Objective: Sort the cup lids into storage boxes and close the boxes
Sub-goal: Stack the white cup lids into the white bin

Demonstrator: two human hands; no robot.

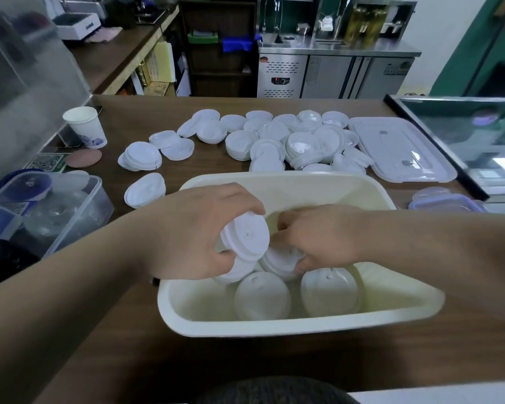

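Note:
A cream storage box (274, 326) stands open on the brown table in front of me. My left hand (193, 231) grips a tilted stack of white cup lids (245, 237) inside the box. My right hand (315, 237) reaches into the box and holds another stack of lids (277, 260) right beside the first. Two more lid stacks (261, 295) lie on the box floor nearer to me. Several loose white lids and short stacks (274, 141) are spread over the table behind the box. A clear flat box lid (403, 148) lies at the right.
A paper cup (85, 126) and a round coaster (83, 158) sit at the left. A clear container (50, 211) with a blue lid inside stands at the left edge. A small purple-clipped container (446, 201) sits by a glass case (473, 135) on the right.

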